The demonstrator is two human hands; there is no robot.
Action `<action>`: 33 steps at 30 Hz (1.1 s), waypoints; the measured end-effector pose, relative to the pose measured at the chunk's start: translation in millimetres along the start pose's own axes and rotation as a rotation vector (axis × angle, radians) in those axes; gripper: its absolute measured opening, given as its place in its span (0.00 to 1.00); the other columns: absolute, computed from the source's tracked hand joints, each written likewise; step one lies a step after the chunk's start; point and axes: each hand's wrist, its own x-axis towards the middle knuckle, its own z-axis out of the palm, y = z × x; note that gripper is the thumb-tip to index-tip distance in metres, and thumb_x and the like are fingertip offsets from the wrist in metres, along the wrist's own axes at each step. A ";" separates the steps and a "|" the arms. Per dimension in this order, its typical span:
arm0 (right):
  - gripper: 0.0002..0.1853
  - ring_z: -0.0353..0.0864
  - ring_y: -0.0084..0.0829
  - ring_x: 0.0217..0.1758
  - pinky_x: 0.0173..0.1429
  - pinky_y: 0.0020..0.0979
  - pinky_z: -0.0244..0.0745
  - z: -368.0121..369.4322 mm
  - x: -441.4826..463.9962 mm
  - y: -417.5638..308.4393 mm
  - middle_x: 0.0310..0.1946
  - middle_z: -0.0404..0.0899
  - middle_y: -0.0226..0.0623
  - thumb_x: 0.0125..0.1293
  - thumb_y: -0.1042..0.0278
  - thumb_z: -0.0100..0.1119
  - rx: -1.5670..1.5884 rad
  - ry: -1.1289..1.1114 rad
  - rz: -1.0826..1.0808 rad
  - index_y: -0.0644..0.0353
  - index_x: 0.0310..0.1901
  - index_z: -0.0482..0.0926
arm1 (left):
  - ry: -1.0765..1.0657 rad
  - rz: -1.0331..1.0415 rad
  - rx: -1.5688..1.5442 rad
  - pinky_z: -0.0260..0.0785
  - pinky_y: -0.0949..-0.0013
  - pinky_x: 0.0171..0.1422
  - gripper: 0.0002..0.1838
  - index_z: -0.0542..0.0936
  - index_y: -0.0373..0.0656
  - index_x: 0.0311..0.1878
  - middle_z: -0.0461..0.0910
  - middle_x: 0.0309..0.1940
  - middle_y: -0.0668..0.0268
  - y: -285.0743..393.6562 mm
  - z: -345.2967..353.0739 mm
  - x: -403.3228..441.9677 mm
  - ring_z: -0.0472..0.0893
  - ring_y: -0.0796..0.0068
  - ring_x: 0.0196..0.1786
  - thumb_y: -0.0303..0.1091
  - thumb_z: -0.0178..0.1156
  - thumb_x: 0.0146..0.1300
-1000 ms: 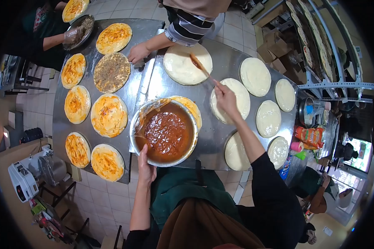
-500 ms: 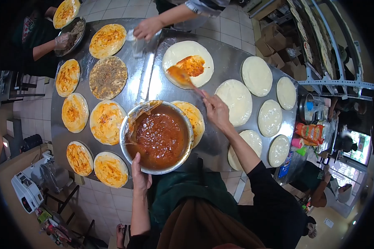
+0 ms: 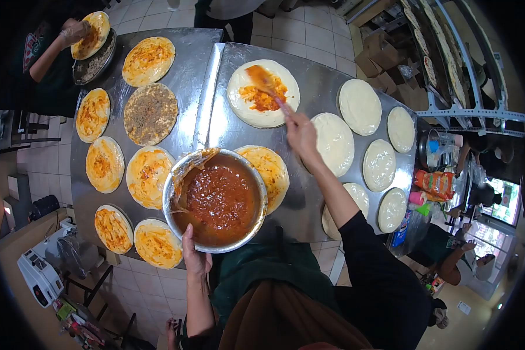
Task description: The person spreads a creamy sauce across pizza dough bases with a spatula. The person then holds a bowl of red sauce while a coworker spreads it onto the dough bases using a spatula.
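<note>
My left hand (image 3: 196, 256) grips the near rim of a metal bowl (image 3: 252, 238) holding chunky red sauce (image 3: 219, 195). A smear of sauce coats the bowl's far left rim. My right hand (image 3: 301, 133) is closed round the handle of a spoon (image 3: 266, 83), whose sauce-covered head is blurred by motion. Under the spoon lies a pale dough round (image 3: 242, 108) with red sauce over its middle. Partly hidden behind the bowl is a sauced dough round (image 3: 274, 178). To the right of my right hand is a plain dough round (image 3: 334, 146).
Several plain rounds (image 3: 360, 107) lie on the metal table (image 3: 309, 216) at right. Sauced rounds (image 3: 149, 61) and one with brown crumbly topping (image 3: 150, 114) lie at left. A co-worker's gloved hand (image 3: 76, 32) touches a round above a pan (image 3: 106, 69). A rack (image 3: 472, 116) stands right.
The spoon has swept up the dough round and the sauce patch is wider. My bowl has shifted slightly left and down. A co-worker's hand with a cloth has left the far table edge.
</note>
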 end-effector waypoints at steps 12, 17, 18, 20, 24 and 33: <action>0.18 0.78 0.34 0.31 0.38 0.34 0.71 6.2 8.0 -11.8 0.29 0.79 0.44 0.63 0.67 0.54 0.029 -0.135 -0.081 0.48 0.56 0.77 | -0.035 0.034 -0.062 0.59 0.61 0.67 0.26 0.65 0.38 0.61 0.70 0.59 0.61 -2.9 21.4 19.2 0.70 0.67 0.61 0.44 0.51 0.66; 0.17 0.78 0.34 0.29 0.38 0.31 0.71 -10.4 34.3 1.3 0.26 0.78 0.44 0.63 0.66 0.56 0.118 -0.055 0.036 0.46 0.55 0.77 | -0.066 0.161 -0.096 0.59 0.60 0.67 0.26 0.65 0.38 0.62 0.70 0.59 0.61 -2.2 53.8 24.4 0.70 0.67 0.61 0.43 0.51 0.66; 0.17 0.78 0.41 0.31 0.38 0.39 0.72 -10.0 38.0 5.4 0.31 0.78 0.42 0.63 0.64 0.55 0.104 -0.078 0.021 0.45 0.54 0.78 | -0.062 0.195 -0.118 0.58 0.60 0.67 0.26 0.65 0.38 0.62 0.70 0.59 0.61 -5.0 60.0 22.5 0.69 0.67 0.62 0.43 0.50 0.66; 0.17 0.79 0.42 0.32 0.38 0.39 0.72 -9.4 25.4 5.9 0.31 0.78 0.42 0.63 0.64 0.54 0.055 -0.189 -0.116 0.46 0.54 0.78 | -0.057 0.271 -0.148 0.57 0.60 0.68 0.25 0.64 0.39 0.62 0.69 0.60 0.61 -14.0 68.3 18.7 0.67 0.67 0.63 0.43 0.50 0.66; 0.16 0.79 0.43 0.34 0.40 0.40 0.73 -21.3 41.0 25.8 0.31 0.78 0.43 0.62 0.64 0.54 -0.005 -0.150 -0.177 0.44 0.53 0.79 | -0.045 0.299 -0.186 0.56 0.58 0.70 0.24 0.64 0.41 0.64 0.69 0.61 0.62 -35.4 74.2 1.4 0.68 0.65 0.64 0.41 0.48 0.67; 0.16 0.73 0.27 0.23 0.30 0.30 0.69 -85.5 73.4 95.4 0.23 0.75 0.30 0.65 0.63 0.55 0.063 -0.056 -0.146 0.53 0.54 0.78 | 0.070 0.260 -0.182 0.57 0.58 0.69 0.25 0.63 0.41 0.64 0.68 0.62 0.61 -82.5 75.8 -27.1 0.68 0.65 0.64 0.40 0.49 0.67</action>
